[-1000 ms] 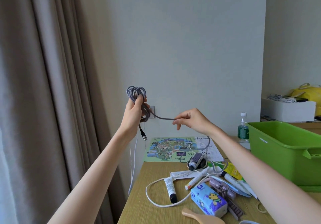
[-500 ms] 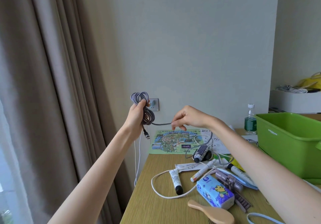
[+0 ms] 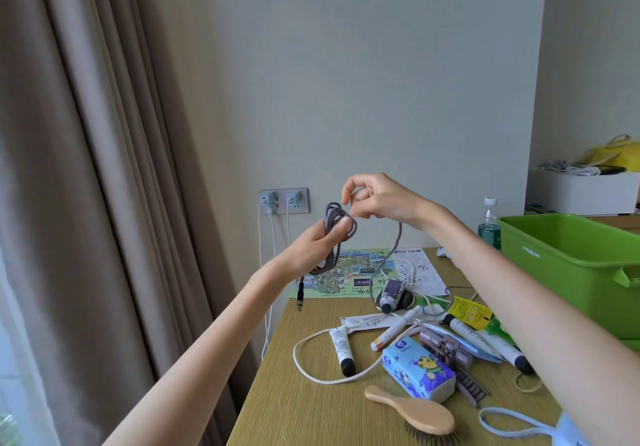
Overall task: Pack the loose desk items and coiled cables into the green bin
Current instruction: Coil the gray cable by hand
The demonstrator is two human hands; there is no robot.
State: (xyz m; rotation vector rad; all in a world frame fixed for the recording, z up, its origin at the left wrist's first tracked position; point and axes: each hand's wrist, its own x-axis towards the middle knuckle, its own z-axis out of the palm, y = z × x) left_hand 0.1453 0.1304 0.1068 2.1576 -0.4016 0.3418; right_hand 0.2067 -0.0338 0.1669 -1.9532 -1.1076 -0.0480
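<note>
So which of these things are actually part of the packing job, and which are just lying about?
Part of the job: grey cable, gripped in the left hand and pinched by the right hand; green bin; white cable, tube, tissue pack and hairbrush on the desk.
Just lying about: curtain, wall socket, white box, yellow bag.

- Green bin (image 3: 571,265), right end of worktop (image 3: 291,407): top open, free from above.
- Worktop centre crowded: tubes (image 3: 343,347), tissue pack (image 3: 417,369), hairbrush (image 3: 412,407), white cable loop (image 3: 304,369).
- Purple cable (image 3: 399,237) hangs into that pile, crossing the air above it.
- Left front worktop bare; curtain (image 3: 86,203) close alongside.
</note>
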